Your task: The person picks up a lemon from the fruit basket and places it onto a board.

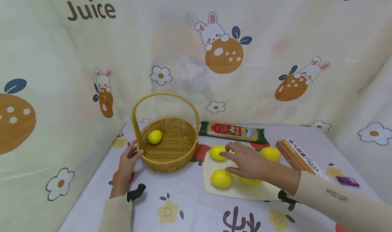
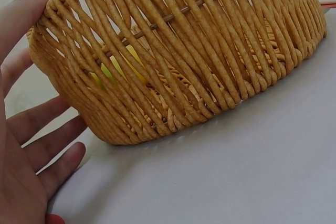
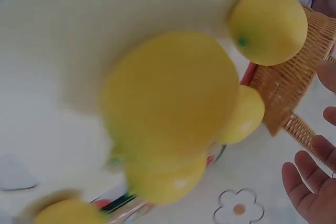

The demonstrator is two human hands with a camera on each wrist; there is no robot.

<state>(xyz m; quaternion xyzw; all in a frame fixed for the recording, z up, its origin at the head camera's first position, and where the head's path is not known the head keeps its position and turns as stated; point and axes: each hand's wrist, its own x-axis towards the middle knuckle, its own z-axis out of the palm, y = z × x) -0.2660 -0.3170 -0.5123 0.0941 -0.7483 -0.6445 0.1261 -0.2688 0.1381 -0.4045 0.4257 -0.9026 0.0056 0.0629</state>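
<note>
A wicker basket [image 1: 168,164] with a tall hoop handle stands at the left, one lemon [image 1: 154,137] lying inside it. My left hand [image 1: 127,162] touches the basket's left side, thumb near the rim; in the left wrist view its other fingers spread along the woven wall. Over a pale cutting board [image 1: 260,194] reaches my right hand [image 1: 246,160], fingers loosely bent among several lemons [image 1: 222,178]. In the right wrist view a big blurred lemon [image 3: 173,98] fills the middle, while the fingertips [image 3: 307,169] show at the right edge, apart from it.
Behind the board lies a green-ended spaghetti packet [image 1: 232,131]. A brown and white pasta box [image 1: 301,158] lies to the right, with a small purple packet [image 1: 348,181] beyond it. A patterned cloth curtain [image 1: 183,48] closes off the back and sides.
</note>
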